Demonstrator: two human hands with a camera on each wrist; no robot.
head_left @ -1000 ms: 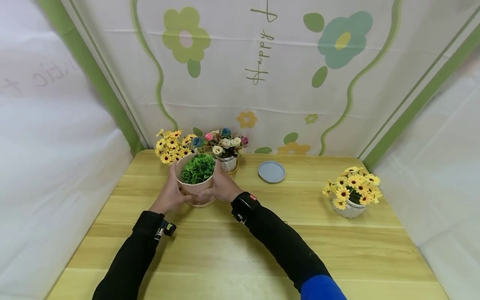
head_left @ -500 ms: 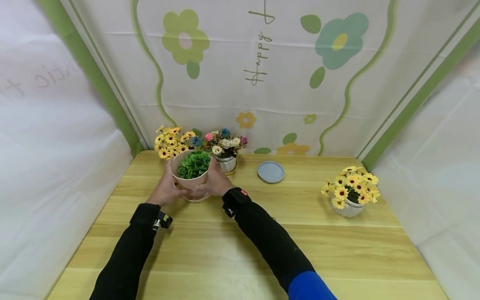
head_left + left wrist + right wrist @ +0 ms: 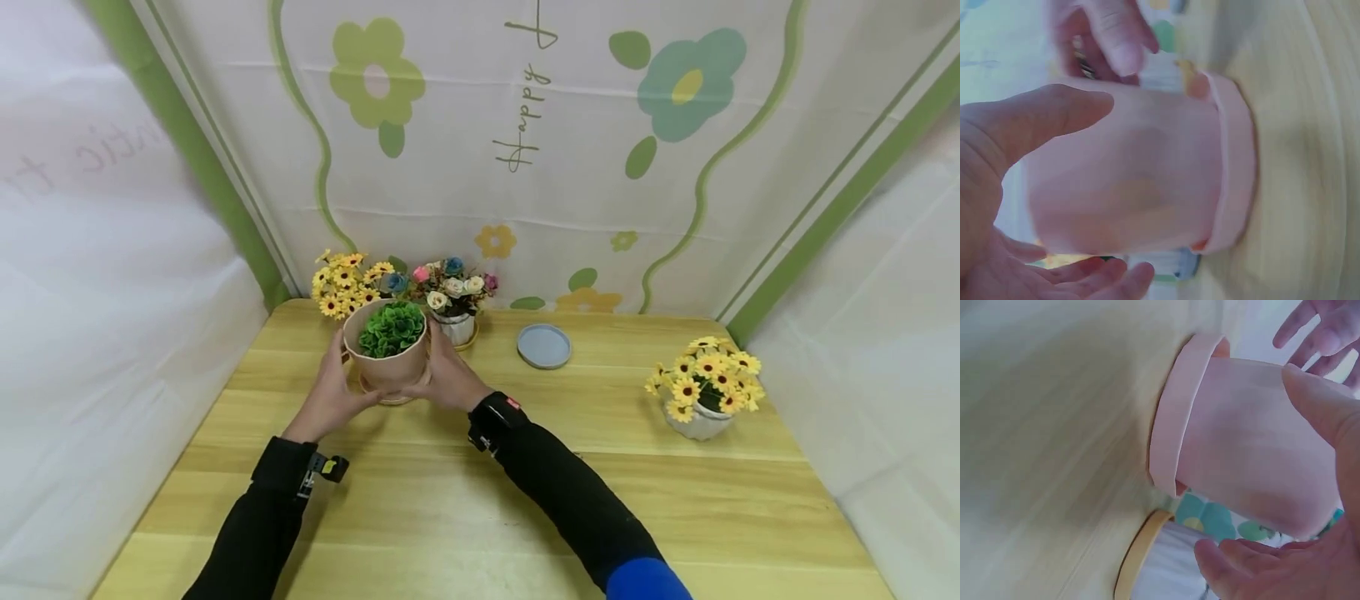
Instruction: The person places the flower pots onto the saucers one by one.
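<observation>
A pale pink flowerpot [image 3: 390,371] with a green leafy plant [image 3: 392,330] stands upright in a matching pink saucer [image 3: 1238,169], left of the table's middle. My left hand [image 3: 330,396] is at its left side, and my right hand [image 3: 453,371] is at its right. In the left wrist view the left thumb lies across the pot's near side, while the fingers are spread a little off its wall. The right wrist view has the right hand's fingers also apart from the pot, with the thumb over its near side.
Yellow daisies [image 3: 343,285] stand behind the pink pot. Mixed roses in a white pot [image 3: 456,327] sit on a yellow saucer [image 3: 1141,556] close to my right hand. A grey-blue saucer [image 3: 544,346] lies further right. More daisies in a white pot [image 3: 701,423] stand near the table's right edge.
The pink pot and saucer have shifted slightly left and back over the second. Both hands have loosened from the pot since half a second ago and moved a little apart.
</observation>
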